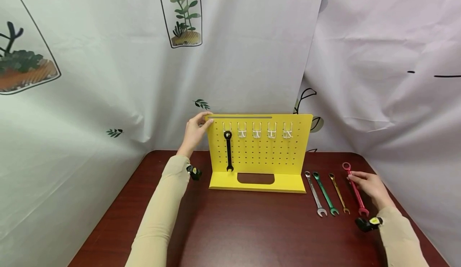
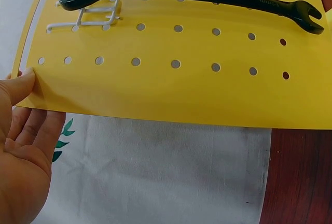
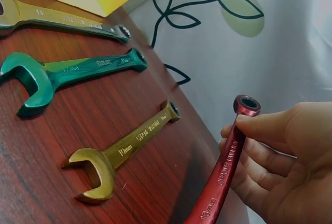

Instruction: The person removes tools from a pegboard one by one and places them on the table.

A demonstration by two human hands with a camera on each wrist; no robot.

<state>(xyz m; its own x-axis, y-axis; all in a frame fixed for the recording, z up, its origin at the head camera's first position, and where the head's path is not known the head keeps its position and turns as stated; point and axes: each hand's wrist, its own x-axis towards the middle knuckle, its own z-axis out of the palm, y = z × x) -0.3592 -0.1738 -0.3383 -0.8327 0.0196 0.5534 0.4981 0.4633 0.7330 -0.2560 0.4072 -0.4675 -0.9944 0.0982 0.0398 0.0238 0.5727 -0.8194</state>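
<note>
With thumb and fingers on either side, my left hand [image 1: 195, 131] grips the top left corner of a yellow pegboard [image 1: 266, 151]. From the board's leftmost white hook hangs a black combination wrench [image 1: 229, 151], its ring end up. At the right of the table, my right hand [image 1: 371, 187] pinches a red combination wrench [image 3: 224, 175] near its ring end, thumb on top. The ring end looks raised off the table in the right wrist view. Left of it lie a gold wrench [image 3: 127, 151], a green wrench [image 3: 78, 73] and a silver wrench [image 1: 315, 195].
Several white double hooks [image 1: 257, 131] run in a row along the upper board. The board stands on a yellow base with a cutout, upon a dark red wooden table [image 1: 252, 227]. A white printed curtain [image 1: 245, 71] hangs behind and at both sides.
</note>
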